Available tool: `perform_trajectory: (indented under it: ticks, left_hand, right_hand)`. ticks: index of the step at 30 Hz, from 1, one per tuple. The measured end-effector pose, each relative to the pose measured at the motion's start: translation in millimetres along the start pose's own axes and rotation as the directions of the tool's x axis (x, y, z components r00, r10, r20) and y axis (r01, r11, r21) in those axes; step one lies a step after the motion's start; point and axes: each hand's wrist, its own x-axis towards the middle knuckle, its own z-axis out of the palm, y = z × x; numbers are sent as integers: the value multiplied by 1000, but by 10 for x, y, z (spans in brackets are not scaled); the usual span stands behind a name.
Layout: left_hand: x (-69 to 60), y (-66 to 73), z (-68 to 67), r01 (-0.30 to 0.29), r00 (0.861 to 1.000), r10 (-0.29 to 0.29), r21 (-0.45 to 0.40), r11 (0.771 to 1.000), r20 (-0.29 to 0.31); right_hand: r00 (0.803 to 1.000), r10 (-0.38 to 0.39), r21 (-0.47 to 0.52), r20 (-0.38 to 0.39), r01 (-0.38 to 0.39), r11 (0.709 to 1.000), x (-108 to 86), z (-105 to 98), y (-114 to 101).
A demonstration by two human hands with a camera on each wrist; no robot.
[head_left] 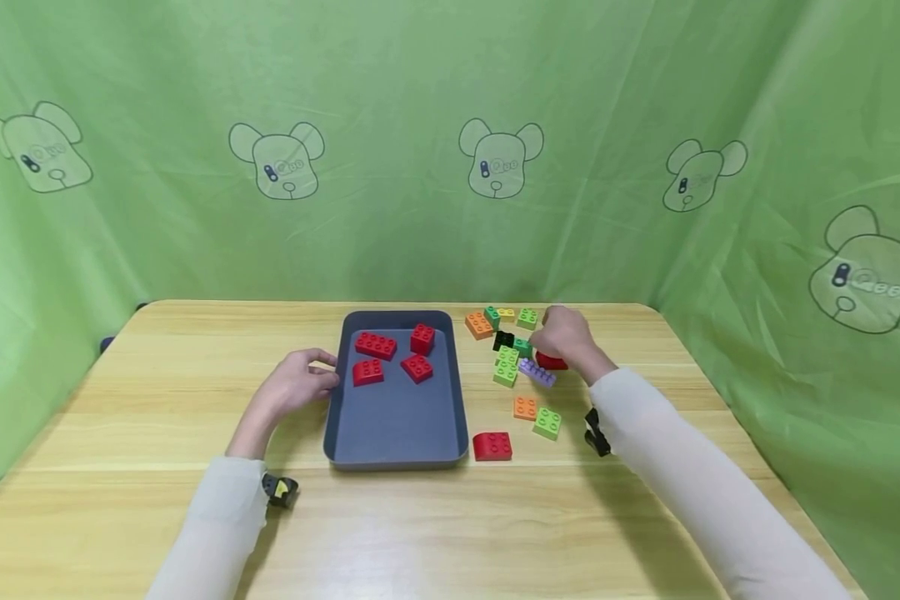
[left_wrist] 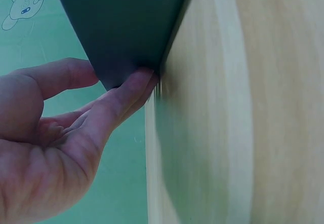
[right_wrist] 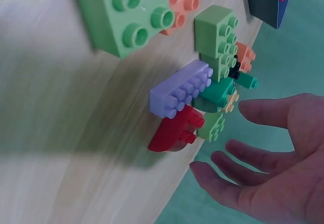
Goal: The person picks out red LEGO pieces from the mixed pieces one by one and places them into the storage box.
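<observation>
In the head view my left hand [head_left: 300,385] is at the left side of a dark grey tray [head_left: 397,429], its fingers touching the outer wall. The left wrist view shows my left fingers [left_wrist: 126,92] against the tray wall [left_wrist: 126,26]. Several red bricks [head_left: 376,344] lie inside the tray. My right hand [head_left: 565,337] is over the loose bricks right of the tray, partly hiding a curved red brick [head_left: 552,362]. In the right wrist view, my right hand [right_wrist: 273,158] has spread, bent fingers, with a gap between them and that red brick [right_wrist: 174,130].
A purple brick [head_left: 537,372] touches or nearly touches the red one. Light green bricks [head_left: 506,367], orange bricks [head_left: 478,325], and black and green pieces [head_left: 503,340] lie nearby. Another red brick [head_left: 492,446] sits beside the tray's near right corner. A green curtain [head_left: 390,167] hangs behind the table.
</observation>
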Motion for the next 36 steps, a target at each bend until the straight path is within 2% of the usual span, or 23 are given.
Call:
perform_trajectory:
  ticks: [5, 13, 22, 36]
  left_hand:
    - [-3, 5, 4, 3, 1000, -3, 2, 1000, 0]
    - [7, 4, 5, 6, 1000, -6, -2, 1000, 0]
    - [12, 6, -2, 6, 1000, -6, -8, 1000, 3]
    - [14, -9, -9, 10, 1000, -10, -17, 1000, 5]
  right_hand:
    - [999, 27, -7, 44, -27, 1000, 25, 18, 94]
    - [994, 26, -64, 102, -20, 998, 55, 76, 193]
    - [998, -10, -66, 69, 14, 998, 55, 114, 245]
    - [997, 22, -33, 70, -20, 999, 72, 156, 273]
